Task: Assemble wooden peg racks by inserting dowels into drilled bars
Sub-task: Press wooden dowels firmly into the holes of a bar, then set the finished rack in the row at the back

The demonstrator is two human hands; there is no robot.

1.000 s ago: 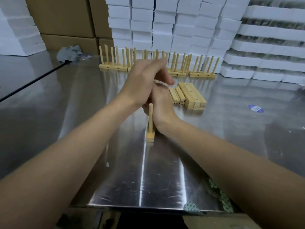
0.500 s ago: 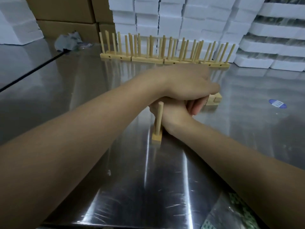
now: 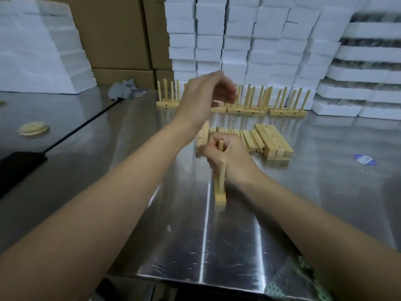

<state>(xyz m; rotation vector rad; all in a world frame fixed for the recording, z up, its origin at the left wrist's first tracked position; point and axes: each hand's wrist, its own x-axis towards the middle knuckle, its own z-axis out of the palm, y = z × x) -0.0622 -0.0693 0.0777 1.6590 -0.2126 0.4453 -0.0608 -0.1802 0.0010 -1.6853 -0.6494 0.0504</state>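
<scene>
A drilled wooden bar [image 3: 220, 197] lies end-on toward me on the steel table, with an upright dowel [image 3: 221, 178] standing in its near end. My right hand [image 3: 227, 157] is closed around a second upright dowel [image 3: 221, 144] farther along the bar. My left hand [image 3: 206, 95] hovers blurred above it, fingers curled, holding nothing that I can see. Loose dowels [image 3: 249, 139] and spare drilled bars [image 3: 273, 142] lie just behind my right hand. Several finished peg racks [image 3: 282, 105] stand in a row at the back.
White foam boxes [image 3: 238, 40] and cardboard cartons [image 3: 117, 33] are stacked behind the steel table [image 3: 152, 235]. A round wooden disc [image 3: 33, 129] and a black pad [image 3: 19, 166] lie at the left, a grey rag [image 3: 122, 90] at the back, a blue sticker [image 3: 365, 159] at the right.
My left hand, which pressed down over my right hand half a second ago, has lifted up and away. The dowel in my right hand's grip is now uncovered.
</scene>
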